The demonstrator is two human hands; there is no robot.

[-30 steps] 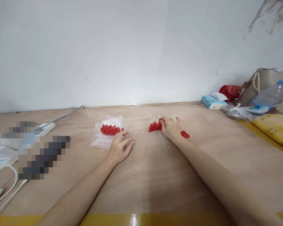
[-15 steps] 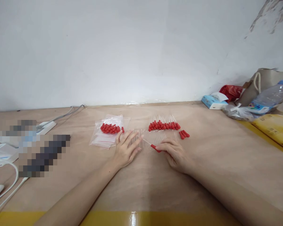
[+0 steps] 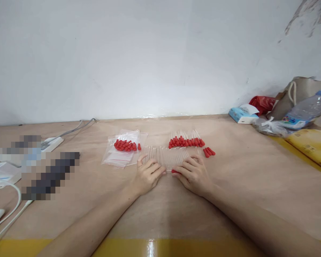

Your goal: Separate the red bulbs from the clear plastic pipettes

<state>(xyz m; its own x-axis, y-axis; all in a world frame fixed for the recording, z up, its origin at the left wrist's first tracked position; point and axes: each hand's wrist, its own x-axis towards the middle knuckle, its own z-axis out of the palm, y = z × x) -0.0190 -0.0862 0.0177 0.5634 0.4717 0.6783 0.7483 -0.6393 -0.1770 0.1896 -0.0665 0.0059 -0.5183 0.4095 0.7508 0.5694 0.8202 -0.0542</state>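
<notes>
My left hand point(image 3: 150, 175) is closed, thumb and fingers pinching the far end of a thin glass dropper tube point(image 3: 169, 171). My right hand point(image 3: 194, 175) is closed too, around a red rubber bulb point(image 3: 174, 171) at the tube's other end; most of the bulb is hidden by the fingers. Just beyond both hands lies a row of bare glass tubes point(image 3: 166, 157). Behind it, droppers with red bulbs fitted point(image 3: 186, 142) lie side by side. Loose red bulbs point(image 3: 125, 145) are heaped on plastic zip bags point(image 3: 115, 159) at the left, and several more bulbs point(image 3: 209, 152) lie at the right.
On the left are a blurred-out dark object point(image 3: 52, 175), a power strip point(image 3: 53, 142) and white cables point(image 3: 17, 192). Along the right stand a tissue pack point(image 3: 243, 115), a tied plastic bag point(image 3: 270, 126), a plastic bottle point(image 3: 307, 107) and a yellow package point(image 3: 310, 148).
My left hand has come down and toward the right hand, its fingers closing on the tube. The tube and bulb have turned from slanting to nearly level between my hands.
</notes>
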